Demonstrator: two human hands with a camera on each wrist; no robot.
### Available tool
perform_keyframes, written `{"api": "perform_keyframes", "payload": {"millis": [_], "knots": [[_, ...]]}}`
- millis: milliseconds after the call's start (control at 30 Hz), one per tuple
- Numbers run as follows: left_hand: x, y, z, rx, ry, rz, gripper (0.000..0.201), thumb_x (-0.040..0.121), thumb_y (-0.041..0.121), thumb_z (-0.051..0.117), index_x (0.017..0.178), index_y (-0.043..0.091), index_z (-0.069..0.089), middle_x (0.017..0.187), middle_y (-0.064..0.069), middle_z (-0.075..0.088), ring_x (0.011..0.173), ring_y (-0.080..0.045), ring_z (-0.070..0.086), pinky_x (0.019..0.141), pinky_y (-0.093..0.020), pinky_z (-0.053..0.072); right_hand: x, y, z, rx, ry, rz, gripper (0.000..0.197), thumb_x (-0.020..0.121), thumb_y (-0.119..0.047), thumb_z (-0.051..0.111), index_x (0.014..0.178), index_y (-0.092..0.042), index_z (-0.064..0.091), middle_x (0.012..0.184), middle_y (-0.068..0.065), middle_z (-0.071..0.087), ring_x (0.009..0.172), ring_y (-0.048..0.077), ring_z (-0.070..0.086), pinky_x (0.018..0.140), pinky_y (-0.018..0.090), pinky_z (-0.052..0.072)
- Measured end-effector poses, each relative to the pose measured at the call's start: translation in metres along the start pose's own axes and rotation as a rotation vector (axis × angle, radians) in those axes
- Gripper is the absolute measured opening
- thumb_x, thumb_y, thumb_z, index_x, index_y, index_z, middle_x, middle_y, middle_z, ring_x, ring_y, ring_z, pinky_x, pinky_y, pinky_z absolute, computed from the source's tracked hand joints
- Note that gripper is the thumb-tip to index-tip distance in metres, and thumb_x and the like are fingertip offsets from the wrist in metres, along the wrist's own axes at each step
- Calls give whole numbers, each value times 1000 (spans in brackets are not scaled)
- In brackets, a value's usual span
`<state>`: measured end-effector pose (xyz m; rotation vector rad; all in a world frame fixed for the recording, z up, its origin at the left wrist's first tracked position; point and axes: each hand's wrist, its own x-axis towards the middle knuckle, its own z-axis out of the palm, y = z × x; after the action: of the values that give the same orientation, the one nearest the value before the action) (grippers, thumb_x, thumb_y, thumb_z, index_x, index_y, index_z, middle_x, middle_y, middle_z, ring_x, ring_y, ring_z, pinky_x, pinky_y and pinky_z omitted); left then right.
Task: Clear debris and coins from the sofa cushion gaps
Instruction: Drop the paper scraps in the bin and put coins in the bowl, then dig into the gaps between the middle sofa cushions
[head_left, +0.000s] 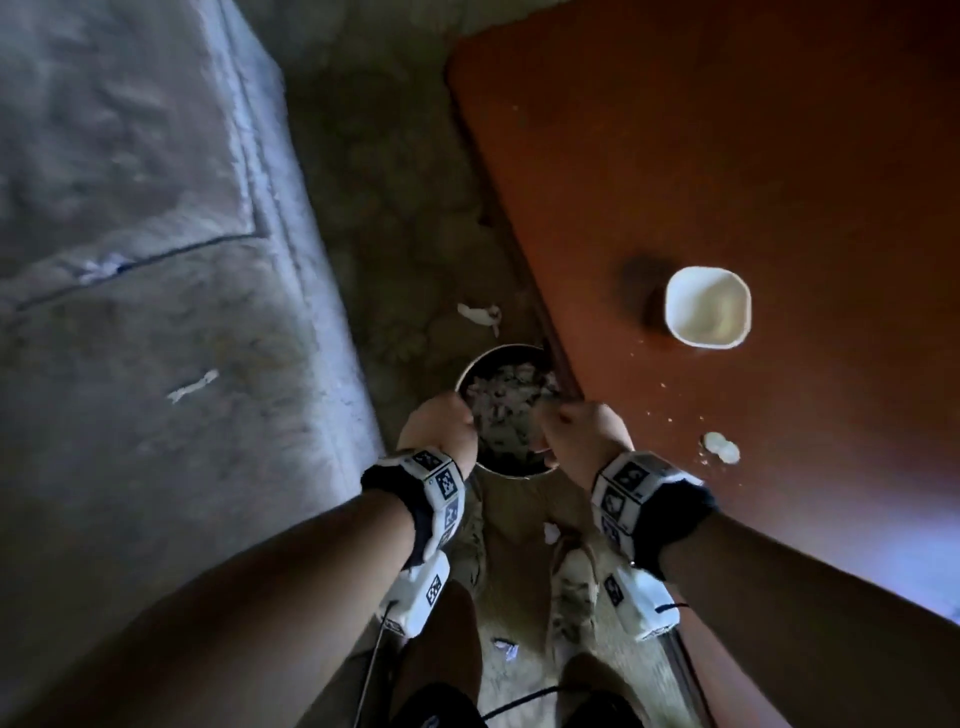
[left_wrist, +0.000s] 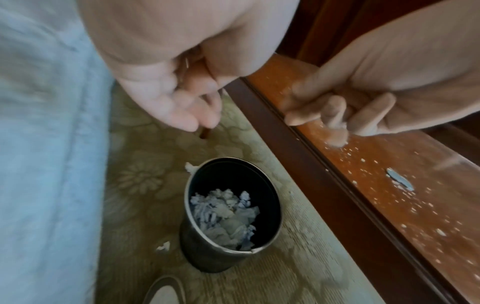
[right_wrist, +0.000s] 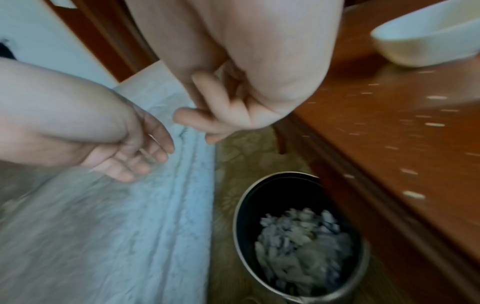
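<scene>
Head view alone shows your sofa (head_left: 130, 260), with one scrap (head_left: 193, 386) on its cushion; wrist views reveal crumbs on the counter (left_wrist: 389, 205). One bin (head_left: 506, 410), one bowl (head_left: 708, 306), two coins (head_left: 721, 447). Left hand (head_left: 439, 431) and right hand (head_left: 582, 431) hover over the bin, fingers loose, holding nothing.

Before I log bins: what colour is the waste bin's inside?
Black inside the waste bin, with a metallic rim; clearest in the left wrist view.

Your view: white bowl (head_left: 708, 306) upright on red-brown bench (head_left: 727, 156), right side. Patterned carpet (head_left: 395, 208) underfoot between sofa and bench. Your shoe (head_left: 574, 592) on carpet near bench edge.
</scene>
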<state>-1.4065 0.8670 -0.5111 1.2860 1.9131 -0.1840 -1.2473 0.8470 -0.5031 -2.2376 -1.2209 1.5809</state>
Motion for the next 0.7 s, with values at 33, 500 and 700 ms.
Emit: {"api": "perform_keyframes", "payload": {"millis": [33, 500, 700], "knots": [[-8, -13, -8, -58, 33, -39, 23, 90, 9, 46, 103, 10, 65, 115, -12, 66, 110, -31, 61, 92, -36, 50, 0, -11, 14, -44, -45, -56, 28, 85, -35, 53, 66, -21, 68, 74, -1, 75, 66, 12, 71, 68, 29, 60], [-167, -284, -10, -664, 326, -661, 12, 85, 8, 44, 89, 17, 51, 89, -8, 58, 79, -29, 59, 71, -40, 52, -90, -112, 244, -648, -581, -616, 14, 88, -29, 56, 80, -20, 62, 78, 2, 69, 79, 24, 66, 79, 40, 56], [-219, -362, 20, -850, 483, -898, 14, 88, 20, 48, 99, 17, 56, 108, -9, 58, 93, -33, 59, 78, -36, 50, -141, -103, 353, -936, -772, -740, 40, 84, -32, 68, 119, -26, 49, 91, -9, 58, 83, 13, 59, 72, 29, 51]]}}
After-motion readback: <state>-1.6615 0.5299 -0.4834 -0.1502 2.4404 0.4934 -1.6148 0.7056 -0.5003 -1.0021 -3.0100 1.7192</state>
